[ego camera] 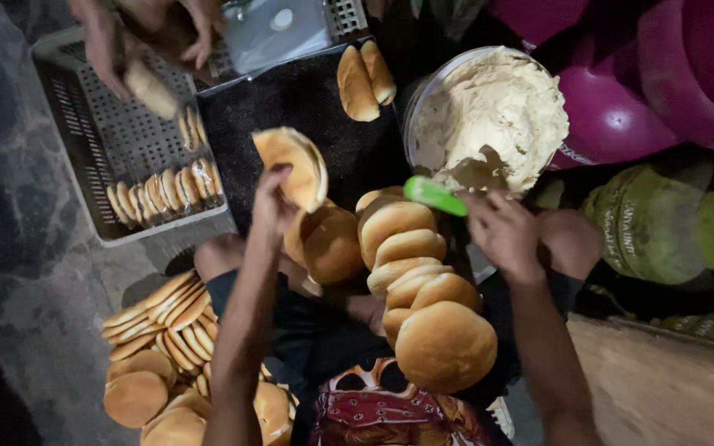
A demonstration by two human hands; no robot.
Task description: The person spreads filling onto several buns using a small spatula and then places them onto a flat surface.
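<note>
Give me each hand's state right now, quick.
Left hand: closed on an opened bun, held up.
Right hand: closed on a green spatula, its tip at the tub of cream.

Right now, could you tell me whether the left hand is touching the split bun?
Touching. The head view shows the left hand with its fingers gripping the lower edge of the split bun, holding it up.

A makeshift floor-level bakery workspace: stacked buns point(423, 289), a tub of cream filling point(489, 116), plastic crates point(117, 140) and gas cylinders point(646, 223) on bare concrete.
</note>
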